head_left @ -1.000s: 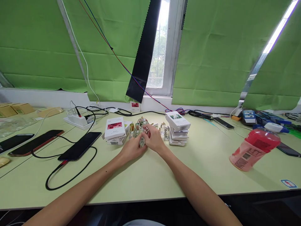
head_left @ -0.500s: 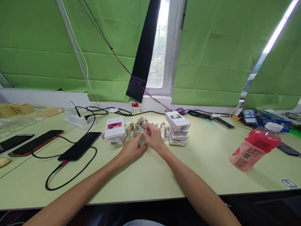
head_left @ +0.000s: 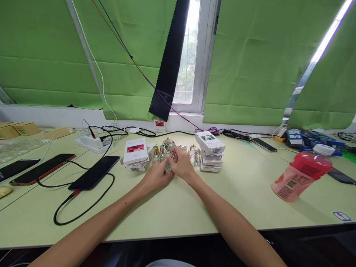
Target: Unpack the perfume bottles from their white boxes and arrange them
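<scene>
Glass bottle (head_left: 168,169): in the head view it is between the 2 hands, above the worktop (head_left: 178,211); left hand (head_left: 158,173) and right hand (head_left: 182,162) both grip it, fingertips partly hidden. Probably light, rigid, slick, breakable; best held round its body.

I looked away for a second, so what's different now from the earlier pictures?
Nothing visibly moved, got grabbed or let go. The left hand and right hand are still together at the little bottles; the white boxes and pink drink stayed put.
</scene>
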`<move>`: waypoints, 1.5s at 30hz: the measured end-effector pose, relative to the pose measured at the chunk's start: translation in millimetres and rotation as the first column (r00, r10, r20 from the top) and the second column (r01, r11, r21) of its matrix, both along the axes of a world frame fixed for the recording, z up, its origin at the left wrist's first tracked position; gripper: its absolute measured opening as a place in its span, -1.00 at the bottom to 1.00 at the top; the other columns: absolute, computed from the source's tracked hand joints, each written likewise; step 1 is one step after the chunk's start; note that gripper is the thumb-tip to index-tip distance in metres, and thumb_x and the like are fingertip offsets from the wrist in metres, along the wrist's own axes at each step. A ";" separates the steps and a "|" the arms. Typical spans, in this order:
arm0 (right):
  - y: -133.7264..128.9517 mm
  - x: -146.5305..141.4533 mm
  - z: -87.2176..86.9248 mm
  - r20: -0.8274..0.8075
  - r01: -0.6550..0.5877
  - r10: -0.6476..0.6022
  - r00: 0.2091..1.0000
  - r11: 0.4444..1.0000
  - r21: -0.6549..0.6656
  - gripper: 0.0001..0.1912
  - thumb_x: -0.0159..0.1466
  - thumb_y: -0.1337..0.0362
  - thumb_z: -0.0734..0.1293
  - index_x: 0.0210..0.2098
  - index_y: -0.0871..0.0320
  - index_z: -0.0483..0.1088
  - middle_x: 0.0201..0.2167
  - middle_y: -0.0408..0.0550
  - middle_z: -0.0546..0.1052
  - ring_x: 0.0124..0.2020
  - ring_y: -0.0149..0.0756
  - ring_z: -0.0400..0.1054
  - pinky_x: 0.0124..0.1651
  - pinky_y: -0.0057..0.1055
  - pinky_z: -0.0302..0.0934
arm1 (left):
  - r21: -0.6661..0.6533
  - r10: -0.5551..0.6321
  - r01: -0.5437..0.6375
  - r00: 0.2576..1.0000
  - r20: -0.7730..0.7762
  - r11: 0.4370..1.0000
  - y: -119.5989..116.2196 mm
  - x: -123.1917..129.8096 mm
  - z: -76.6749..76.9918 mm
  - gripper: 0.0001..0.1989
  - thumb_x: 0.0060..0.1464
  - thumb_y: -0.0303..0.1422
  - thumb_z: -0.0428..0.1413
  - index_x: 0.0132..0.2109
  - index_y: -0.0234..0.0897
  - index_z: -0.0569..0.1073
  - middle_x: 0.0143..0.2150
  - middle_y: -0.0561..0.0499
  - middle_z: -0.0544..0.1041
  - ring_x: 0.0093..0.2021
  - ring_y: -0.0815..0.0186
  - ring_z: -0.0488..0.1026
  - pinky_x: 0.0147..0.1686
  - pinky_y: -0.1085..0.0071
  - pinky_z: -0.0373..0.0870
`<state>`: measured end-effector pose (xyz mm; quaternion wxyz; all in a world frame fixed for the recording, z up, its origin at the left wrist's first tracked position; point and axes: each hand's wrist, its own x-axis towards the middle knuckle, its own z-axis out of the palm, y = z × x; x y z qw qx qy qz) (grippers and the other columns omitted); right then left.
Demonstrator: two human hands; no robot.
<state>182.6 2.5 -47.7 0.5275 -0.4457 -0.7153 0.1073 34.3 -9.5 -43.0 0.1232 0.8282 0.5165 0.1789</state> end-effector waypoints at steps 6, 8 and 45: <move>-1.0 -0.6 -1.8 0.010 -0.027 0.027 1.000 1.000 0.003 -0.77 0.25 0.35 0.28 -0.09 0.14 0.41 -0.15 0.02 0.52 -0.23 -0.21 0.40 -0.09 -0.27 0.31 | -0.012 -0.007 0.007 1.000 0.013 1.000 -0.1 -1.1 -1.2 -0.68 0.14 -0.20 0.03 -0.02 -0.25 0.38 -0.49 0.05 0.48 -0.50 0.22 0.39 -0.50 0.36 0.10; -0.9 -0.6 -1.5 0.009 -0.034 0.034 0.999 0.999 0.001 -0.76 0.26 0.36 0.27 -0.08 0.14 0.41 -0.12 0.03 0.52 -0.17 -0.19 0.41 -0.06 -0.27 0.32 | -0.011 -0.012 0.012 1.000 0.020 1.000 0.5 -1.4 -1.9 -0.68 0.14 -0.20 0.03 -0.02 -0.25 0.38 -0.50 0.06 0.47 -0.50 0.22 0.39 -0.50 0.37 0.10; -2.0 1.8 5.5 0.011 -0.048 0.049 0.999 0.998 -0.050 -0.78 0.27 0.39 0.28 -0.10 0.16 0.45 -0.16 0.02 0.52 -0.28 -0.25 0.39 -0.05 -0.26 0.32 | -0.023 -0.035 0.035 0.999 -0.005 0.999 3.8 -3.4 -2.3 -0.60 0.15 -0.18 0.01 0.07 -0.28 0.37 -0.47 0.05 0.53 -0.46 0.20 0.44 -0.48 0.37 0.11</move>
